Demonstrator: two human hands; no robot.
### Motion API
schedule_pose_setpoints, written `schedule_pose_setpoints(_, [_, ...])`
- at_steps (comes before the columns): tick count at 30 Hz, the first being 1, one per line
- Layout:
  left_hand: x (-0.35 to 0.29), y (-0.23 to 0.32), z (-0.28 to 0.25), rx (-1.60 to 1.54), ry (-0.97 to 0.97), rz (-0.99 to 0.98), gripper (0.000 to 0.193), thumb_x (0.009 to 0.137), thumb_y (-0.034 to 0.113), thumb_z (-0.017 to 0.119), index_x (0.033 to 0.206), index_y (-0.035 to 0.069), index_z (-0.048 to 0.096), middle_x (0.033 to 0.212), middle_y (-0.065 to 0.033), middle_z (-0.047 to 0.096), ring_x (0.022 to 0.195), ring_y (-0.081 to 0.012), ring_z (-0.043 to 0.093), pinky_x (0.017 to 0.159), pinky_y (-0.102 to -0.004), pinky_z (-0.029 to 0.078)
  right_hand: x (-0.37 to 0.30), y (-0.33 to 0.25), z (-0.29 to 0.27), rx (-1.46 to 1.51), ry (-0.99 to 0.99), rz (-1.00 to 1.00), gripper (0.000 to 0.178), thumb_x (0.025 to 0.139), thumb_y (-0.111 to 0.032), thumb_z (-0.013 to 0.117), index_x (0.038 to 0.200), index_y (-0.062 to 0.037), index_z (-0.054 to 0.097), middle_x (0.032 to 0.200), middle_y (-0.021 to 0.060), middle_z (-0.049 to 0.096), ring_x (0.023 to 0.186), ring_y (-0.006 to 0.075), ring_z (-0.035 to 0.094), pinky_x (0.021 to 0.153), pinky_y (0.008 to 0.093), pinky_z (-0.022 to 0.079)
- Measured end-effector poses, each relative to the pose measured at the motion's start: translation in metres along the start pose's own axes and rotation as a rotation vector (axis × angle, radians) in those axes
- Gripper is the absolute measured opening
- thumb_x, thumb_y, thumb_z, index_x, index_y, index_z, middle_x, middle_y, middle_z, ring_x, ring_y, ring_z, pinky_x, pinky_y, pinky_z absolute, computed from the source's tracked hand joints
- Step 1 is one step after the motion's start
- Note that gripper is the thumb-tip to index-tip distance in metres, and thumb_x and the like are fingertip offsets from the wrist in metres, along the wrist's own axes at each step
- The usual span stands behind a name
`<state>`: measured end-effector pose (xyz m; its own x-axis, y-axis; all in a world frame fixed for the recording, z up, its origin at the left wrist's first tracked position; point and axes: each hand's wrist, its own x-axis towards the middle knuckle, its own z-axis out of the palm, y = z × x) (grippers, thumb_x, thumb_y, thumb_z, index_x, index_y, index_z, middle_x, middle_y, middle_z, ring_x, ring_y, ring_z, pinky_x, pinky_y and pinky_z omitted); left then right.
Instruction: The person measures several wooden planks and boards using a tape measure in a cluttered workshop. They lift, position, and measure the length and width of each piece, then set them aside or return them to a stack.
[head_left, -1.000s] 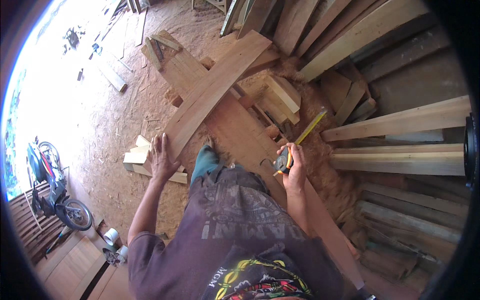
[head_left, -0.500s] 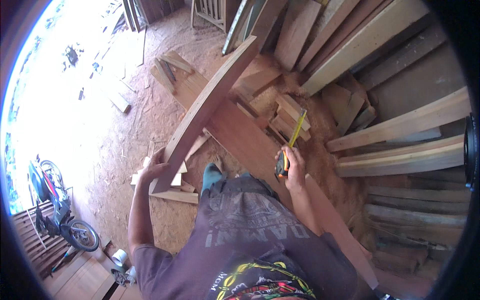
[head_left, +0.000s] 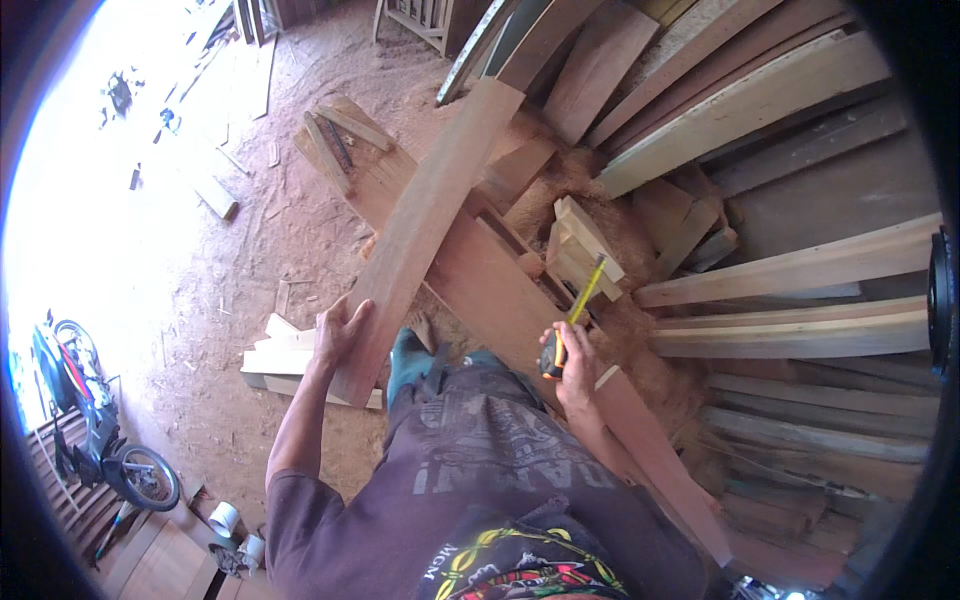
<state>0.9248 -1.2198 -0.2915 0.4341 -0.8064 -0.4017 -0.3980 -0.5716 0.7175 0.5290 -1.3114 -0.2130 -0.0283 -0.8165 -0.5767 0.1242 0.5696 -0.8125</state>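
Note:
My left hand [head_left: 341,332] grips the near end of a long wooden board [head_left: 425,215], its thumb on the broad face and its fingers behind the edge. The board slants away to the upper right, over a wide plank [head_left: 490,290] lying below. In my right hand [head_left: 572,362] is a tape measure [head_left: 552,354], black and orange, held closed in the fingers. A short length of its yellow blade [head_left: 588,288] sticks out, pointing away from me and apart from the board.
Wood offcuts [head_left: 280,352] lie on the dusty floor by my left hand, and more blocks [head_left: 582,245] sit beyond the tape. Stacked boards [head_left: 790,325] fill the right side. A motorcycle [head_left: 95,420] stands at the left near a white cup [head_left: 224,518].
The board has been turned so its broad face now shows instead of its narrow edge. My left hand has turned with it, and the tape has shifted slightly nearer me.

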Motion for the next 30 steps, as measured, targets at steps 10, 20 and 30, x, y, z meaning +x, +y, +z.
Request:
schedule_pose_setpoints(10, [-0.016, 0.071, 0.009, -0.02, 0.157, 0.295, 0.079, 0.092, 0.04, 0.074, 0.154, 0.006, 0.038, 0.151, -0.0193, 0.045, 0.142, -0.0346, 0.042, 0.109, -0.043, 0.043, 0.027, -0.013, 0.139, -0.029, -0.454, -0.118, 0.019, 0.106, -0.019, 0.05, 0.108, -0.0051, 0.062, 0.103, 0.0074, 0.068, 0.098, 0.0157, 0.066, 0.086, 0.0294, 0.053])
schedule_pose_setpoints(20, [-0.051, 0.129, 0.045, -0.242, -0.089, 0.083, 0.068, 0.095, 0.044, 0.066, 0.149, 0.008, 0.044, 0.134, -0.0274, 0.059, 0.127, -0.0397, 0.058, 0.105, -0.0449, 0.045, 0.071, -0.055, 0.175, -0.266, -0.451, -0.264, 0.02, 0.105, -0.017, 0.056, 0.105, -0.0031, 0.07, 0.105, 0.0046, 0.07, 0.094, 0.0094, 0.063, 0.077, 0.0245, 0.05])
schedule_pose_setpoints(30, [-0.159, 0.035, 0.018, -0.188, -0.02, -0.18, 0.033, 0.092, 0.023, 0.062, 0.121, 0.006, 0.064, 0.101, -0.0159, 0.069, 0.099, -0.0278, 0.067, 0.089, -0.0378, 0.05, 0.256, -0.12, 0.172, -0.128, -0.245, -0.354, 0.069, 0.091, -0.004, 0.071, 0.149, -0.0026, 0.033, 0.107, 0.0081, 0.069, 0.082, 0.0104, 0.063, 0.059, 0.0231, 0.05])
